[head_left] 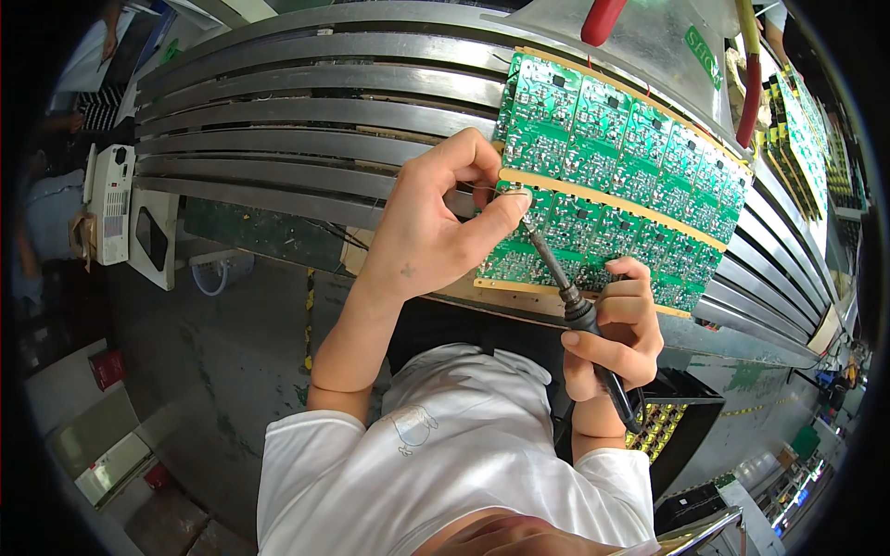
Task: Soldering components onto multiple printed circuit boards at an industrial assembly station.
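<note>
A large green circuit board panel [630,167], made of several small boards with tan strips between rows, lies on metal conveyor rails. My left hand [436,222] pinches a thin solder wire at the panel's left edge, thumb and fingers pressed together. My right hand [616,334] grips the black handle of a soldering iron [567,292]. The iron's metal tip reaches up to the spot beside my left fingertips on the board.
Curved steel rails [306,111] run across the bench. More green boards [802,130] stand at the right. A red handle [601,18] hangs above. A black tray with yellow parts [663,422] sits below my right hand. A white device [111,199] stands at left.
</note>
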Motion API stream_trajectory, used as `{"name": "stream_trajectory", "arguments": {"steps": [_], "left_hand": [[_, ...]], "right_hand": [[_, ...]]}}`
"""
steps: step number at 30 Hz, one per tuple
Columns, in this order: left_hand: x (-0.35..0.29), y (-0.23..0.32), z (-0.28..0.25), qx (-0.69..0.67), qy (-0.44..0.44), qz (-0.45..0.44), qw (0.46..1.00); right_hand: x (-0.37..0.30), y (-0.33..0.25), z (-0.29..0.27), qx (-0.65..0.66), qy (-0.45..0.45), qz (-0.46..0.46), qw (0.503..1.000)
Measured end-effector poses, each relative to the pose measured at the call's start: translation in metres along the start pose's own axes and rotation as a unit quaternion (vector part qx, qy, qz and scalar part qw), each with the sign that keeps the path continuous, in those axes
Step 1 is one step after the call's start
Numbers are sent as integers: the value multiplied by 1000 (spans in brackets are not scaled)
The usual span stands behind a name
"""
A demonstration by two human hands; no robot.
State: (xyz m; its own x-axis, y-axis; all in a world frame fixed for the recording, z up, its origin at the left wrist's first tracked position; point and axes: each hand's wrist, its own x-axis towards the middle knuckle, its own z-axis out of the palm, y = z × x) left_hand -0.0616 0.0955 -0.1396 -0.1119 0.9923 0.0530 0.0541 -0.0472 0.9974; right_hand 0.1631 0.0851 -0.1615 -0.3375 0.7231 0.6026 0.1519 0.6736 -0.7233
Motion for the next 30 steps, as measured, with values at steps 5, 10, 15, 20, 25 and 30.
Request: {"name": "stream_trajectory", "arguments": {"steps": [5,10,15,20,25,30], "left_hand": [[1,4,0,-8,4,-15,1000],[2,4,-2,13,4,-18,1000],[4,0,-6,79,8,9,997],[6,-7,-10,98,6,87,991],[4,-10,-13,127,17,106,986],[-1,-9,-18,218,66,163,960]], "right_hand": [[1,-1,-1,4,-6,-2,1000],[1,-3,2,12,0,1,1000],[3,-3,5,2,6,0,1000],[4,-3,8,-25,11,-10,1000],[5,-5,12,-56,5,-21,998],[5,-10,12,-73,-1,-9,997]]}}
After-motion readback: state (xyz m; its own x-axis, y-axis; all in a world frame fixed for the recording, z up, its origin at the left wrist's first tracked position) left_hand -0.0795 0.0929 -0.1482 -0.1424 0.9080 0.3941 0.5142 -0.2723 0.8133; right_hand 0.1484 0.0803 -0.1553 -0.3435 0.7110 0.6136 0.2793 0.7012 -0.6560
